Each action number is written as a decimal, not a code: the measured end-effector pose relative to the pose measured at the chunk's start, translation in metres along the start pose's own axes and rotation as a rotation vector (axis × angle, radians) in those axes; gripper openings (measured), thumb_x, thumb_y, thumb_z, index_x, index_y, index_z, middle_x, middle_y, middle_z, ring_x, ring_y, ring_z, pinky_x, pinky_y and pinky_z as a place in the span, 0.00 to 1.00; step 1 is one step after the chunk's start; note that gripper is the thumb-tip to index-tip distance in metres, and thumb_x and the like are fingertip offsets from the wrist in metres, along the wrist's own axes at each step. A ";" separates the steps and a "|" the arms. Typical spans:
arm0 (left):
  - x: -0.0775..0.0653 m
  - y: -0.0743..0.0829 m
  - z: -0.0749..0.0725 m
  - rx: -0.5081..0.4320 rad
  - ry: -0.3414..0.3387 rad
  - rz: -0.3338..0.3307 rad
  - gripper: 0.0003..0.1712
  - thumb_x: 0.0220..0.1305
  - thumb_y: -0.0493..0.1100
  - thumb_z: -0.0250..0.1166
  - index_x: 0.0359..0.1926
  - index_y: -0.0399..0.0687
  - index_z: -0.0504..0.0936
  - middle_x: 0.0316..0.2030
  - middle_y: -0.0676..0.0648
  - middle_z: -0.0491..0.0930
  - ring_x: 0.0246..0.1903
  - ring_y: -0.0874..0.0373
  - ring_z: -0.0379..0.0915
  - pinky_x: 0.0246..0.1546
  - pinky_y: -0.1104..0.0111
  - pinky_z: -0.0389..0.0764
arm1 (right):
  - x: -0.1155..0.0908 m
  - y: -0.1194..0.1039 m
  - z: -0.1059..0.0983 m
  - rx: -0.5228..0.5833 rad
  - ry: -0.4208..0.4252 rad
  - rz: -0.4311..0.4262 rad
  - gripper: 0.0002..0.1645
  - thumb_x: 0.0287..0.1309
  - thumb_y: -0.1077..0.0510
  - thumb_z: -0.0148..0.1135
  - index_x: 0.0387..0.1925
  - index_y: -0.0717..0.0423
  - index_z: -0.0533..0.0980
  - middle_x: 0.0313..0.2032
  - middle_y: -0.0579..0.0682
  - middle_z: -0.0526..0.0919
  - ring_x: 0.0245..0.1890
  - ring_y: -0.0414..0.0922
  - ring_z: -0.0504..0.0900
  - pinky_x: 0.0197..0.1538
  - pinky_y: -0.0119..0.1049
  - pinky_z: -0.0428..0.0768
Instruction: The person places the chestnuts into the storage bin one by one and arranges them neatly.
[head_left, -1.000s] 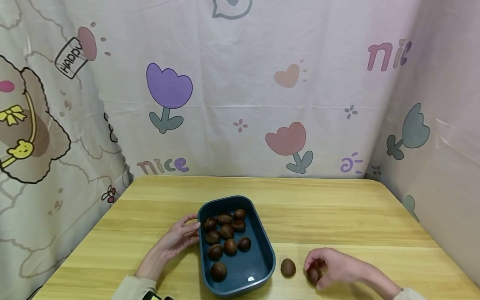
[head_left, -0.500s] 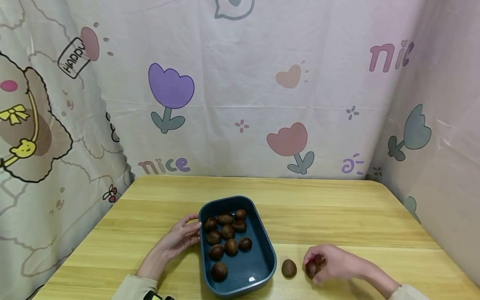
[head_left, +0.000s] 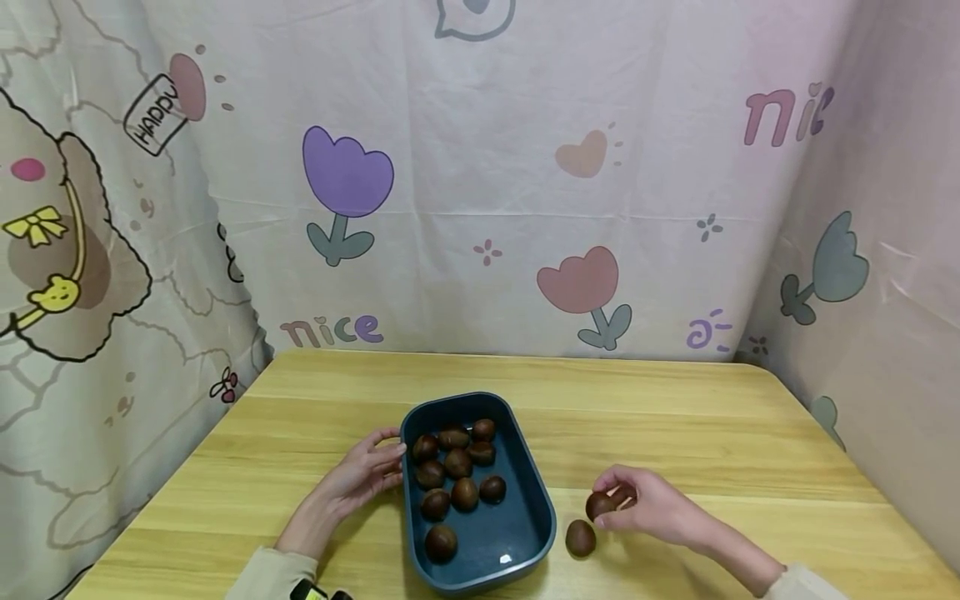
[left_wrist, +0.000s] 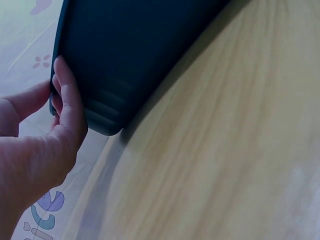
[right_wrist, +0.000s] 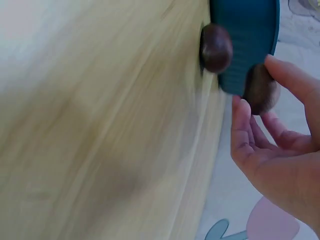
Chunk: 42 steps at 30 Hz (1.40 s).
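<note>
A dark blue plastic tray (head_left: 517, 557) stands on the wooden table and holds several brown chestnuts (head_left: 457, 463). At its left side, my left hand (head_left: 363, 475) grips the wall; in the left wrist view the fingers (left_wrist: 70, 102) lie along the outer side, with a digit at the rim. To the right of the tray, my right hand (head_left: 648, 504) pinches a chestnut (head_left: 599, 506) between thumb and fingertips, held above the table. Just below it in the head view, another chestnut (head_left: 581, 539) lies on the wood between tray and hand.
The light wooden table (head_left: 337, 392) stretches behind and to both sides of the tray. A printed cloth (head_left: 465, 167) with flowers and lettering hangs along the back and both sides. A dark object with a yellow-green patch (head_left: 309, 590) shows at the left sleeve.
My right hand has lifted its chestnut from the table and carried it left and away from me, closer to the tray. The left hand keeps its place on the tray.
</note>
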<state>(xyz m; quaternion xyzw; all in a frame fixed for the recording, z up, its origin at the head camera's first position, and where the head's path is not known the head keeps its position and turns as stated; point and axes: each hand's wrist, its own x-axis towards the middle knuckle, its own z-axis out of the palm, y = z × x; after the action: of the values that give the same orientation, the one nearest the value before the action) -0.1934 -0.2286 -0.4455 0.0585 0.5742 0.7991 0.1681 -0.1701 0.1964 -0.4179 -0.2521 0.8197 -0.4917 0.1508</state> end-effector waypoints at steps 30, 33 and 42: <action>-0.001 0.001 0.002 -0.004 -0.029 0.017 0.19 0.72 0.34 0.53 0.57 0.37 0.55 0.37 0.49 0.76 0.36 0.59 0.74 0.40 0.68 0.78 | 0.049 -0.065 0.043 0.139 0.010 -0.003 0.26 0.60 0.59 0.66 0.55 0.70 0.73 0.47 0.55 0.81 0.46 0.50 0.80 0.45 0.36 0.80; -0.001 0.001 0.002 -0.002 -0.027 0.016 0.20 0.72 0.34 0.53 0.58 0.37 0.54 0.37 0.49 0.76 0.36 0.59 0.74 0.40 0.68 0.78 | 0.055 -0.071 0.051 0.116 -0.033 -0.016 0.24 0.62 0.60 0.64 0.56 0.69 0.73 0.46 0.53 0.81 0.45 0.48 0.80 0.45 0.35 0.80; 0.000 0.001 0.000 0.005 -0.029 0.015 0.21 0.72 0.34 0.52 0.59 0.36 0.54 0.37 0.48 0.77 0.37 0.58 0.74 0.41 0.67 0.78 | 0.070 -0.079 0.082 0.002 -0.078 -0.019 0.18 0.60 0.62 0.65 0.51 0.66 0.77 0.41 0.49 0.81 0.42 0.45 0.78 0.44 0.39 0.78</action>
<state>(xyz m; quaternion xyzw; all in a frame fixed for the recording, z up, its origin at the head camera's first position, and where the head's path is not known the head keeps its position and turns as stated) -0.1932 -0.2290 -0.4448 0.0748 0.5732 0.7980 0.1703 -0.1659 0.0664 -0.3869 -0.2784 0.8103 -0.4839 0.1781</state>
